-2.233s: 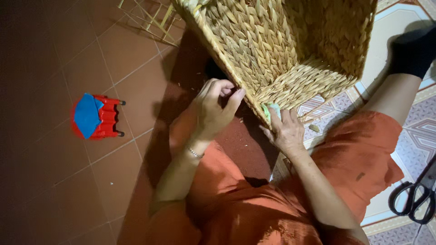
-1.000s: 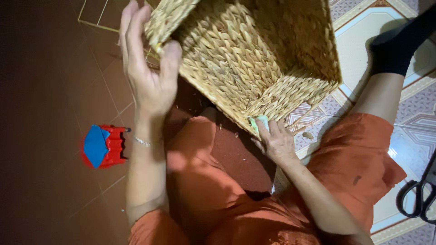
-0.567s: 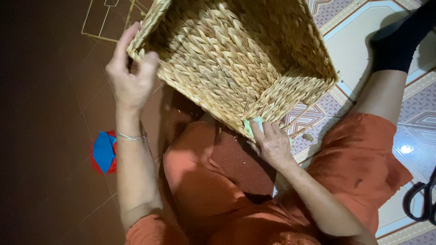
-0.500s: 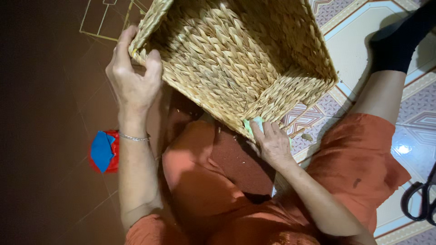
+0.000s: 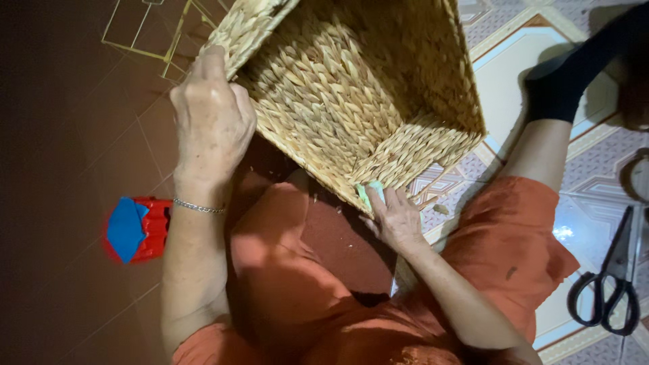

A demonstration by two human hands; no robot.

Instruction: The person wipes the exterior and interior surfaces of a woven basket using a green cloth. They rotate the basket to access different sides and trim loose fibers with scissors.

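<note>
A large woven straw basket lies tipped on its side over my lap, with its opening toward me. My left hand grips the basket's left rim near the top corner, a thin bracelet on its wrist. My right hand presses a small pale green piece against the basket's lower front edge. I sit on the floor in orange shorts, one leg stretched out in a black sock.
A red plastic stool with a blue top stands on the dark red tile floor at my left. Black-handled scissors lie on the patterned tiles at the right. A thin wire frame lies beyond the basket.
My left hand went from the basket's lower corner up to its left rim and took hold there. The basket has tipped and swung toward me. My right hand stays at the lower edge.
</note>
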